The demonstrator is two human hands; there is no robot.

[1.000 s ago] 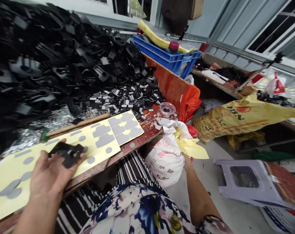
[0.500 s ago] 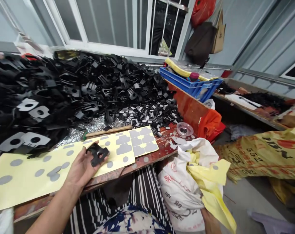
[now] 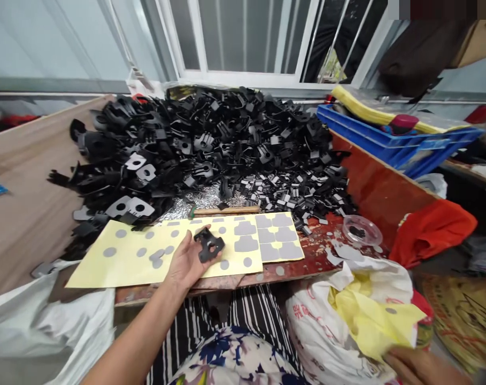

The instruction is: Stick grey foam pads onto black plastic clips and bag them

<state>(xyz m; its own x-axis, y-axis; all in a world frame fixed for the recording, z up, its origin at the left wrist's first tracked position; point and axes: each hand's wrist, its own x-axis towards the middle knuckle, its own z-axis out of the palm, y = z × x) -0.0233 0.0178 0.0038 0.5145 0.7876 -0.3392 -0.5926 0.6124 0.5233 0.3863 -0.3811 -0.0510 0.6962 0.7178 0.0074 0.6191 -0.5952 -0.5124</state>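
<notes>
My left hand (image 3: 186, 264) is closed around a black plastic part (image 3: 209, 245) with holes through it, held above a yellow sticker sheet (image 3: 134, 270). Grey round and shaped stickers dot this sheet, and a smaller sheet of grey stickers (image 3: 280, 235) adjoins its right end. At the lower right, my right hand (image 3: 415, 363), blurred, has its fingers closed at the lower edge of crumpled yellow backing paper (image 3: 367, 315). That paper lies over the mouth of a white sack (image 3: 318, 321).
Black plastic parts (image 3: 234, 123) are heaped at the back, with small grey-topped pieces (image 3: 291, 192) before them. A wooden stick (image 3: 226, 210) lies behind the sheets. To the right are a clear round dish (image 3: 363, 230), red cloth (image 3: 431, 230) and blue crate (image 3: 371, 141). A wooden board (image 3: 34, 176) borders the left.
The view has swung left, showing the left board. My right hand has come up beside the sack, and the hanging yellow paper is raised. My left hand still holds the black part.
</notes>
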